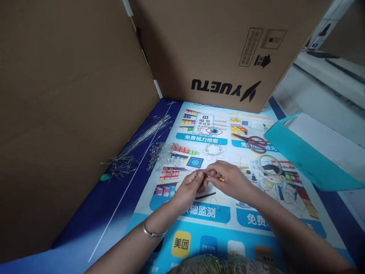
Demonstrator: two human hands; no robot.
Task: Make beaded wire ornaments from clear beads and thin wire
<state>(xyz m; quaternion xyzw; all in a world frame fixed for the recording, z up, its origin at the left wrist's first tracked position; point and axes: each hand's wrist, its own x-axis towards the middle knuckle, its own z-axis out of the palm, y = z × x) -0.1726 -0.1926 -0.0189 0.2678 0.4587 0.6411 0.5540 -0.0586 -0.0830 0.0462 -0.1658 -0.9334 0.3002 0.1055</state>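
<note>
The left hand and right hand meet, both pinched tight; I cannot tell what tiny thing sits between. A thin bent wire shows just below them; clear beads lie near, leftward. Small, slow pinches should work best.

Likely a craft corner: beads, scissors.
</note>
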